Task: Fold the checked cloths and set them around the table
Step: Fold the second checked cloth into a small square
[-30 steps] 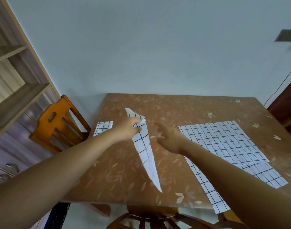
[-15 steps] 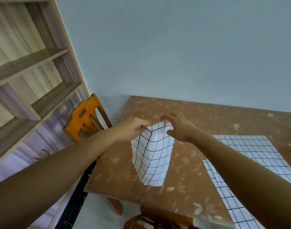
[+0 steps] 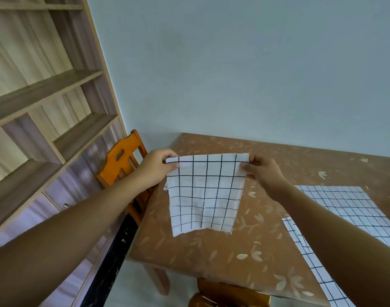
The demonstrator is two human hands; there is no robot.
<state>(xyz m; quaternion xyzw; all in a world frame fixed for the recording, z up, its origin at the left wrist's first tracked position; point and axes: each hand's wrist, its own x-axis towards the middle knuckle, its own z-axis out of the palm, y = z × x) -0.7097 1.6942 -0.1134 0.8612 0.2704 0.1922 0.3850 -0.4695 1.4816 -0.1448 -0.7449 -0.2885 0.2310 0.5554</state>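
Observation:
A folded white cloth with black checks [image 3: 205, 196] hangs spread flat above the left part of the brown table [image 3: 211, 251]. My left hand [image 3: 157, 168] pinches its top left corner and my right hand [image 3: 261, 172] pinches its top right corner. The lower edge hangs just over the tabletop. Two more checked cloths lie flat on the right: a larger one [image 3: 349, 209] and another [image 3: 311, 258] partly under my right forearm, near the front edge.
An orange wooden chair [image 3: 120, 162] stands at the table's left side, beside a wooden shelf unit [image 3: 45, 96] with drawers below. Another chair's back [image 3: 225, 293] shows at the front edge. A pale wall runs behind the table.
My right hand took hold of the cloth's other top corner and both hands pulled it out wide and flat. The view has swung left, toward the shelves.

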